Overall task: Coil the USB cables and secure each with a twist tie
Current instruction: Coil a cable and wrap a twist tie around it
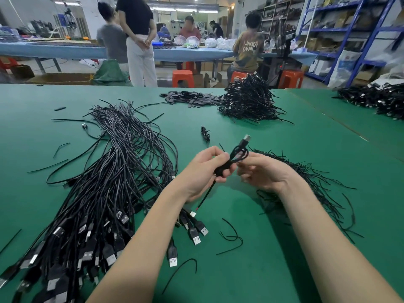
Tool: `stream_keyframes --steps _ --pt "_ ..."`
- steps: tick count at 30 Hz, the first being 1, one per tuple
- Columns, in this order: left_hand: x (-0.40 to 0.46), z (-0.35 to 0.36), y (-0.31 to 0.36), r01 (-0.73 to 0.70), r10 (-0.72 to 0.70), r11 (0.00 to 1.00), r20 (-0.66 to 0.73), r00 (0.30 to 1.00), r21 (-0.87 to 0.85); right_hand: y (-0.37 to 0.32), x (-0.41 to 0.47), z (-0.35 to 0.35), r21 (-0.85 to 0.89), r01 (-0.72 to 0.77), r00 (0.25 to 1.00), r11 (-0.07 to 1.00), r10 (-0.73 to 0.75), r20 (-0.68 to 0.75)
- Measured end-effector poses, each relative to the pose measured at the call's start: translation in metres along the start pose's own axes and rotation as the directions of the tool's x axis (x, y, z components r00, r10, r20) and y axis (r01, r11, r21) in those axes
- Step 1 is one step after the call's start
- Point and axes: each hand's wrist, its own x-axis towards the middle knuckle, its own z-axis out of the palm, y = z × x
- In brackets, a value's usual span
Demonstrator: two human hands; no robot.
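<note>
Across the green tabletop (306,248), uncoiled USB cables (105,193) sprawl toward the left edge, a finished heap (249,99) sits near the far edge, and loose twist ties (310,182) lie right of centre. Above bare mat mid-table, the left hand (207,171) grips a coiled black cable (235,158), plug uppermost; the right hand (262,171), fingers curled, touches its loops.

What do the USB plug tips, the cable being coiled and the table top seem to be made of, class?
USB plug tips: probably bare metal, since they shine silver against black, likely plastic, housings.
Cable held by the left hand: seemingly a rubbery or plastic jacket, smooth black with faint sheen.
Table top: a matte green mat, maybe rubber or vinyl; cannot tell which.
</note>
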Motion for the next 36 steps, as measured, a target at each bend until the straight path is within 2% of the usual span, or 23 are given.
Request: stream_keyframes --steps 2,4,5,7,9,10,12,14,16,19,21,22,24,26,27,29,32,36 --pt "-0.001 -0.001 -0.001 -0.010 0.005 0.991 0.044 0.999 0.134 -0.018 0.002 -0.007 -0.210 -0.053 0.999 0.976 0.051 -0.016" --pt "0.000 0.002 -0.004 -0.054 0.040 0.933 0.048 0.998 0.355 -0.043 0.005 -0.010 -0.457 -0.115 0.993 0.882 0.116 -0.024" --pt "0.002 0.004 -0.006 -0.078 0.067 0.878 0.039 0.997 0.471 -0.056 0.006 -0.008 -0.597 -0.137 0.989 0.791 0.141 -0.041" --pt "0.004 0.010 -0.011 -0.120 0.147 0.767 0.010 0.989 0.631 -0.081 0.007 0.003 -0.839 -0.158 0.983 0.521 0.166 -0.082" --pt "0.006 0.015 -0.016 -0.144 0.228 0.717 -0.034 0.973 0.682 -0.093 0.010 0.022 -0.955 -0.153 0.985 0.255 0.122 -0.126" --pt "0.007 0.015 -0.018 -0.136 0.259 0.709 -0.077 0.963 0.692 -0.094 0.012 0.032 -0.976 -0.140 0.989 0.167 0.068 -0.131" --pt "0.010 0.012 -0.023 -0.089 0.298 0.740 -0.205 0.932 0.667 -0.088 0.013 0.047 -0.994 -0.065 0.994 0.089 -0.083 -0.073" --pt "0.013 0.005 -0.024 -0.058 0.260 0.851 -0.324 0.910 0.521 -0.077 0.012 0.053 -0.994 0.041 0.963 0.098 -0.270 0.013" --pt "0.016 -0.002 -0.024 -0.044 0.161 0.955 -0.387 0.908 0.295 -0.062 0.010 0.052 -0.969 0.132 0.903 0.210 -0.428 0.030" --pt "0.018 -0.007 -0.020 -0.034 0.049 0.998 -0.397 0.916 0.045 -0.041 0.007 0.050 -0.912 0.234 0.824 0.338 -0.567 0.002" --pt "0.018 -0.009 -0.019 -0.052 0.054 0.999 -0.391 0.919 0.016 -0.029 0.005 0.050 -0.886 0.284 0.780 0.366 -0.626 -0.008" --pt "0.018 -0.010 -0.020 -0.070 0.092 0.995 -0.404 0.910 0.070 -0.024 0.004 0.049 -0.878 0.289 0.769 0.383 -0.638 -0.025" --pt "0.017 -0.011 -0.023 -0.095 0.242 0.939 -0.436 0.867 0.330 -0.018 0.002 0.047 -0.873 0.244 0.771 0.422 -0.630 -0.089" --pt "0.015 -0.010 -0.026 -0.110 0.407 0.803 -0.405 0.819 0.585 -0.014 0.002 0.047 -0.876 0.169 0.780 0.452 -0.605 -0.161" --pt "0.013 -0.008 -0.026 -0.125 0.466 0.743 -0.374 0.802 0.657 -0.014 0.002 0.048 -0.870 0.146 0.780 0.471 -0.595 -0.191" --pt "0.012 -0.007 -0.025 -0.153 0.542 0.664 -0.329 0.773 0.732 -0.013 0.002 0.053 -0.859 0.127 0.763 0.496 -0.602 -0.235" --pt "0.011 -0.006 -0.025 -0.172 0.593 0.594 -0.282 0.754 0.786 -0.010 0.001 0.061 -0.891 0.072 0.702 0.449 -0.657 -0.275" --pt "0.008 0.000 -0.026 -0.150 0.595 0.538 -0.247 0.765 0.829 -0.004 0.001 0.074 -0.951 -0.105 0.647 0.291 -0.706 -0.288"
